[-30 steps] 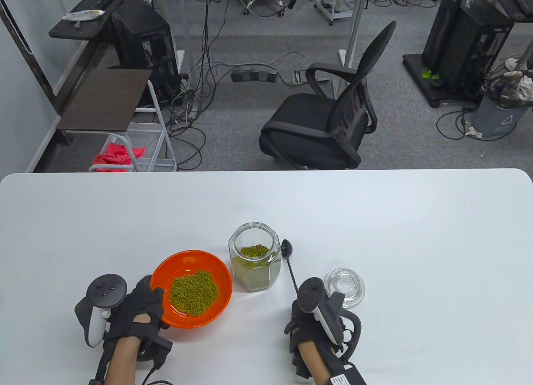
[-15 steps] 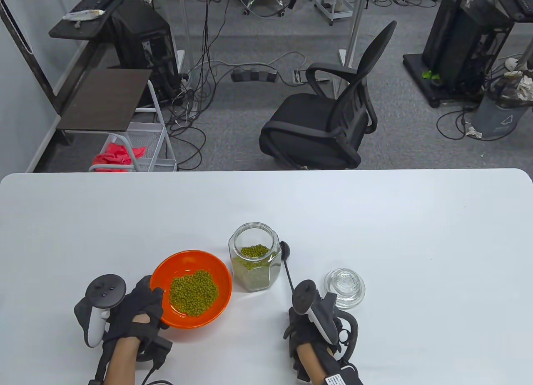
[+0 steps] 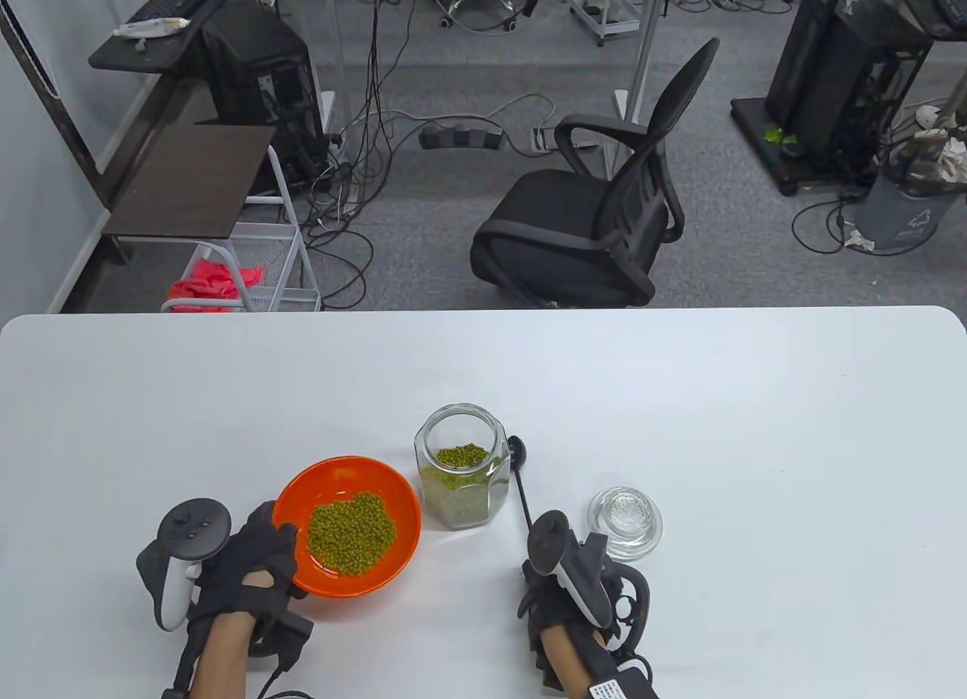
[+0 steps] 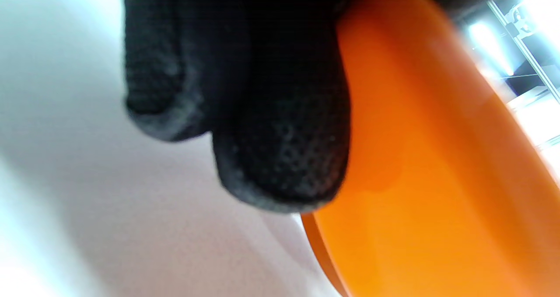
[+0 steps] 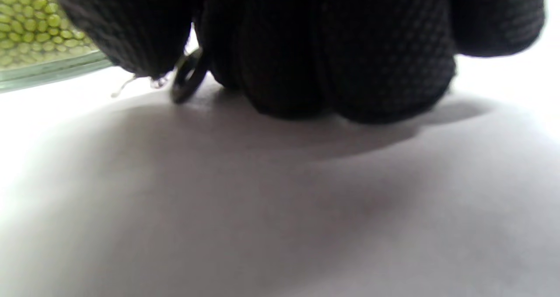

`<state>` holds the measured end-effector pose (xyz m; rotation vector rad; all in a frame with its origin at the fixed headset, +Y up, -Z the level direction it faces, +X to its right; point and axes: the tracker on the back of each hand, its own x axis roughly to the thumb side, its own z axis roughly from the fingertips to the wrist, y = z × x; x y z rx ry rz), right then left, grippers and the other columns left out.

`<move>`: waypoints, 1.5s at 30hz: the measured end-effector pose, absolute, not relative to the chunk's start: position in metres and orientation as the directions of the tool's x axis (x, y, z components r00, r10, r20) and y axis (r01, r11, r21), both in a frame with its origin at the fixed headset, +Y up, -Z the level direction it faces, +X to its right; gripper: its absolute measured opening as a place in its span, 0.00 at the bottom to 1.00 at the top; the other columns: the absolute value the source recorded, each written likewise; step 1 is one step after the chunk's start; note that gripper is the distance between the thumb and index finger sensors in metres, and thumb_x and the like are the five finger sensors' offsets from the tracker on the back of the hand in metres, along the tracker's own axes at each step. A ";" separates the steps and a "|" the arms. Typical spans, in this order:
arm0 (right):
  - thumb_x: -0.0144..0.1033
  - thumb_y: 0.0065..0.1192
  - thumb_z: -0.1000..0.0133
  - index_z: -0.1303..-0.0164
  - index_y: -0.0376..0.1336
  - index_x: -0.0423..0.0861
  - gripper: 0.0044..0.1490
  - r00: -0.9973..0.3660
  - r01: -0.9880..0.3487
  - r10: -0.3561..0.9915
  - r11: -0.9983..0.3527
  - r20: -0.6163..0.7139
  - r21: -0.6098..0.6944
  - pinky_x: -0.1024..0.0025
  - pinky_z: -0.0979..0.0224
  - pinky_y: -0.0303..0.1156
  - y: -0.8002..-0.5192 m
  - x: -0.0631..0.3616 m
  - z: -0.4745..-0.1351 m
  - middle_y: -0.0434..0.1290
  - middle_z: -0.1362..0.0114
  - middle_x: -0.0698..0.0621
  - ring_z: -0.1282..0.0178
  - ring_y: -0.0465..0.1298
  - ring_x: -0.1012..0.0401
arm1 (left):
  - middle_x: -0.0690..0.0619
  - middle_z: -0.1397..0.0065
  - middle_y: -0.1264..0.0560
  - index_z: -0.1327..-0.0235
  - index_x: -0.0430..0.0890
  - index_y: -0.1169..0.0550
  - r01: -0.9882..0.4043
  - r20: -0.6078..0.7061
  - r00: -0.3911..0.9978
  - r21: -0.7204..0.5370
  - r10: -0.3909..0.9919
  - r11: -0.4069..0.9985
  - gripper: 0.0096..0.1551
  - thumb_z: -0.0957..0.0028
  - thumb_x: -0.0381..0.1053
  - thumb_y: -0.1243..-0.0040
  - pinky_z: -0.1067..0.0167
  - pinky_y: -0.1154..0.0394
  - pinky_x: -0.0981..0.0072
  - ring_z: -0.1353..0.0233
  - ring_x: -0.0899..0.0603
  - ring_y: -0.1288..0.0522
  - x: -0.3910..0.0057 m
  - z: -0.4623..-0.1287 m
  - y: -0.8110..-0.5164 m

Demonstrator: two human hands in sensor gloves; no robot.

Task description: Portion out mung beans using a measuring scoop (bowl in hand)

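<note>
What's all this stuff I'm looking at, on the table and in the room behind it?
Table: one, white, foreground.
Bowl: one, orange, mung beans inside, near left.
Jar: one, clear glass, open, part full of beans, right of bowl.
Scoop: one, black, long handle, beside jar.
Lid: one, clear glass, right of scoop.
Chair: one, black, behind table.
Cart: one, white wire, dark top, left floor.
Bin: one, grey, far right.
Left hand: black glove, grips bowl's rim.
Right hand: black glove, grip at scoop's handle end.
</note>
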<state>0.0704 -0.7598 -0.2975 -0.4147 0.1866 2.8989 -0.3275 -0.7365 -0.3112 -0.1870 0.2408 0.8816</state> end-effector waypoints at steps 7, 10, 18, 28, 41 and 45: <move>0.47 0.74 0.52 0.52 0.76 0.39 0.28 -0.940 -0.232 0.201 -0.969 -0.276 0.083 0.43 0.53 0.76 -0.760 0.073 -0.298 0.83 0.60 0.41 0.68 0.85 0.51 | 0.46 0.38 0.23 0.26 0.37 0.36 -0.776 -0.287 0.617 -0.066 0.733 0.628 0.35 0.43 0.52 0.46 0.70 0.11 0.72 0.71 0.54 0.08 -0.326 -0.311 -0.737; 0.47 0.74 0.51 0.52 0.76 0.39 0.28 -0.940 -0.232 0.202 -0.969 -0.275 0.082 0.43 0.53 0.76 -0.760 0.074 -0.298 0.83 0.60 0.41 0.68 0.85 0.51 | 0.46 0.38 0.23 0.26 0.37 0.36 -0.773 -0.291 0.619 -0.067 0.729 0.630 0.35 0.43 0.52 0.46 0.70 0.11 0.72 0.71 0.54 0.08 -0.326 -0.311 -0.737; 0.49 0.72 0.51 0.48 0.75 0.39 0.31 -0.932 -0.275 0.264 -0.961 -0.248 0.009 0.41 0.49 0.75 -0.747 0.075 -0.294 0.83 0.54 0.39 0.63 0.85 0.48 | 0.46 0.38 0.23 0.26 0.37 0.36 -0.760 -0.306 0.634 -0.073 0.711 0.646 0.35 0.43 0.51 0.46 0.70 0.11 0.72 0.71 0.54 0.08 -0.325 -0.311 -0.740; 0.49 0.71 0.51 0.40 0.72 0.40 0.35 -0.902 -0.362 0.402 -0.904 -0.160 -0.228 0.32 0.37 0.66 -0.720 0.078 -0.283 0.78 0.41 0.35 0.47 0.81 0.41 | 0.47 0.37 0.23 0.26 0.37 0.36 -0.740 -0.320 0.655 -0.092 0.684 0.666 0.35 0.43 0.51 0.46 0.69 0.11 0.71 0.70 0.53 0.08 -0.322 -0.312 -0.744; 0.51 0.70 0.51 0.29 0.65 0.43 0.42 -0.900 -0.364 0.421 -0.867 -0.110 -0.340 0.25 0.30 0.54 -0.708 0.086 -0.278 0.63 0.23 0.34 0.27 0.69 0.34 | 0.48 0.36 0.24 0.26 0.37 0.38 -0.720 -0.337 0.675 -0.107 0.657 0.685 0.35 0.43 0.51 0.48 0.68 0.11 0.71 0.69 0.53 0.08 -0.320 -0.312 -0.745; 0.52 0.70 0.51 0.27 0.64 0.44 0.44 -0.906 -0.357 0.407 -0.883 -0.116 -0.306 0.23 0.28 0.50 -0.710 0.087 -0.279 0.61 0.21 0.34 0.24 0.65 0.33 | 0.48 0.36 0.24 0.25 0.37 0.38 -0.723 -0.345 0.671 -0.110 0.656 0.682 0.36 0.43 0.51 0.48 0.68 0.11 0.71 0.69 0.53 0.08 -0.320 -0.312 -0.746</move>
